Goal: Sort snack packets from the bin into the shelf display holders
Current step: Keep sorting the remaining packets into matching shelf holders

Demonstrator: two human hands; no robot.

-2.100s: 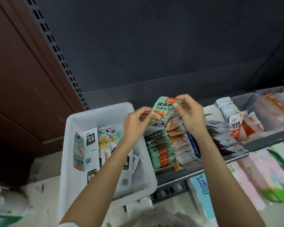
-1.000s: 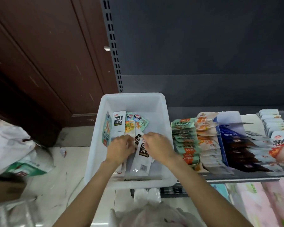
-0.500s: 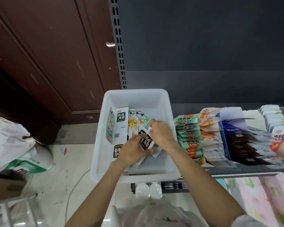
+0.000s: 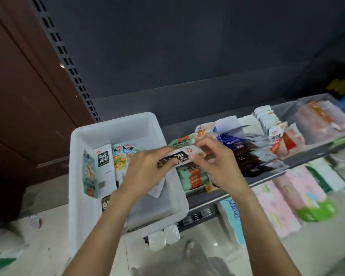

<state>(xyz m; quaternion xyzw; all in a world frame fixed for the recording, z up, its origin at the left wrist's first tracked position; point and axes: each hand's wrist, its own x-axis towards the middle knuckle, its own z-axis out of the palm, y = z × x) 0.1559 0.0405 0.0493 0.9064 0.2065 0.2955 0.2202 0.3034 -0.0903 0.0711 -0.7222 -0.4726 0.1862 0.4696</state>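
Observation:
A white snack packet with a black label (image 4: 181, 156) is held sideways between both hands, above the right rim of the white bin (image 4: 115, 128). My left hand (image 4: 147, 172) pinches its left end and my right hand (image 4: 215, 162) pinches its right end. Several more packets (image 4: 105, 166) stand and lie along the left side of the bin. Just right of the bin, shelf holders carry a row of green packets (image 4: 191, 176), pale orange packets (image 4: 202, 130) and a blue box of dark packets (image 4: 245, 156).
Further right on the shelf stand white and red packets (image 4: 277, 136) and a clear tray (image 4: 323, 118). Tissue packs (image 4: 287, 196) fill the lower shelf. A perforated grey upright (image 4: 68, 62) and a brown door (image 4: 18, 96) are at the left. Bags lie on the floor.
Both hands lifted the black-label packet out of the bin and carried it right, over the bin's right rim toward the shelf holders. The view swung right and tilted.

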